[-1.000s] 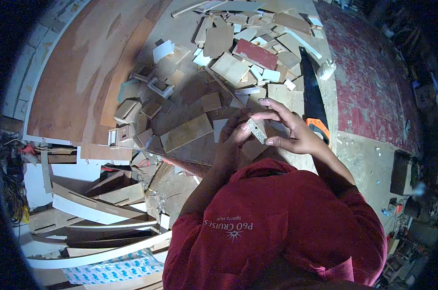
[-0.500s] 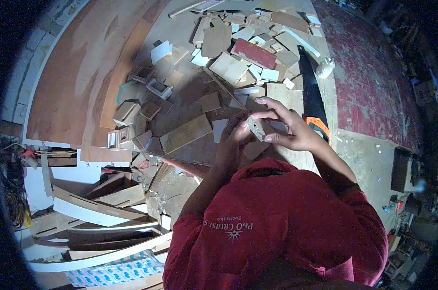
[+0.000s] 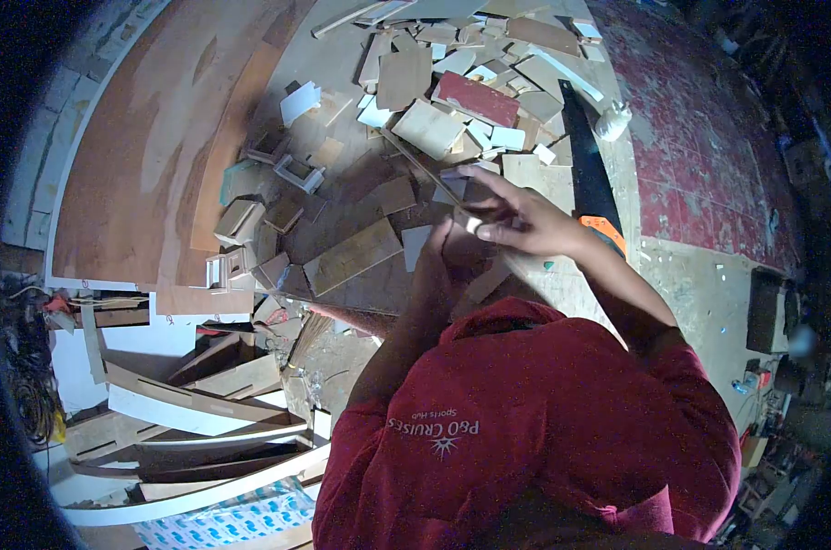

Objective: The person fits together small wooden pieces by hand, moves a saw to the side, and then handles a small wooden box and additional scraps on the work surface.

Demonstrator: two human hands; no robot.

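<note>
My right hand [image 3: 533,225] pinches a small pale wooden block [image 3: 472,224] between its thumb and bent fingers, its index finger stretched out above. Close by on the left is my left hand [image 3: 432,261], its fingers in deep shadow, so its hold on the block cannot be made out. A thin wooden stick [image 3: 420,165] runs diagonally down to the block. Under the hands lies a dark work surface, with a long wooden board [image 3: 356,257] and a white piece [image 3: 415,247] left of them.
Many wooden offcuts and a red block [image 3: 477,99] are heaped farther back. A saw with an orange handle [image 3: 602,235] lies to the right, near a white bottle [image 3: 613,120]. Small wooden frames [image 3: 299,172] stand at left; curved boards [image 3: 186,399] are stacked lower left.
The block has been turned and moved slightly up and left. My right hand has shifted left and up with it, and my left hand has drawn back a little from the block.
</note>
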